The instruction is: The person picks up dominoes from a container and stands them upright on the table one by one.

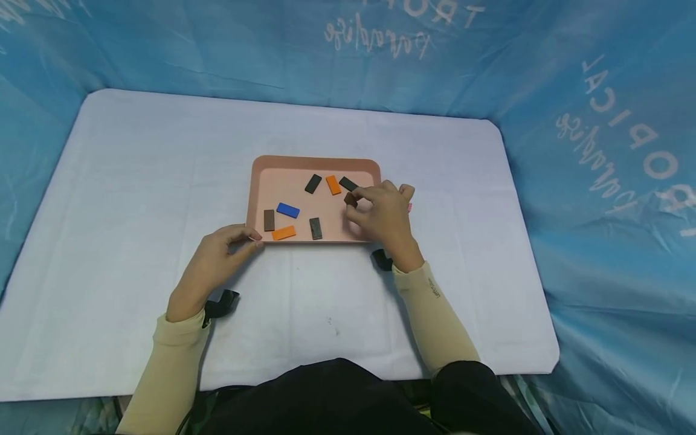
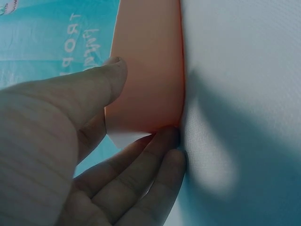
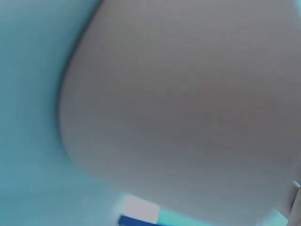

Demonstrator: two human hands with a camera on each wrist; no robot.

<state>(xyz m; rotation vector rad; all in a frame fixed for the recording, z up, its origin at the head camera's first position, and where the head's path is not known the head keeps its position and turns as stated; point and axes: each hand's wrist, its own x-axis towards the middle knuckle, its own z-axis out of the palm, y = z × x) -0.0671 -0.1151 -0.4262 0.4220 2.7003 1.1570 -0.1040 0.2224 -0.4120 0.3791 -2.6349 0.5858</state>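
A pink tray (image 1: 315, 162) holds several small flat blocks. My left hand (image 1: 220, 257) grips the tray's near left corner; in the left wrist view the thumb lies at the rim of the tray (image 2: 148, 70) and the fingers (image 2: 164, 146) touch the corner lower down. Over the tray's right side my right hand (image 1: 383, 214) pinches a dark brown block (image 1: 350, 200) between thumb and forefinger. Just beyond it lies a dark block (image 1: 348, 183). A pink bit (image 1: 409, 207) shows beside the right hand, mostly hidden. The right wrist view is mostly filled by a blurred part of the hand (image 3: 183, 108).
On the tray are an orange block (image 1: 333, 185), a black block (image 1: 313, 183), a blue block (image 1: 288, 210), a brown block (image 1: 269, 220), another orange block (image 1: 284, 232) and a dark green-grey block (image 1: 316, 228). A white cloth (image 1: 136, 157) covers the table. Blue curtains (image 1: 244, 54) hang around it.
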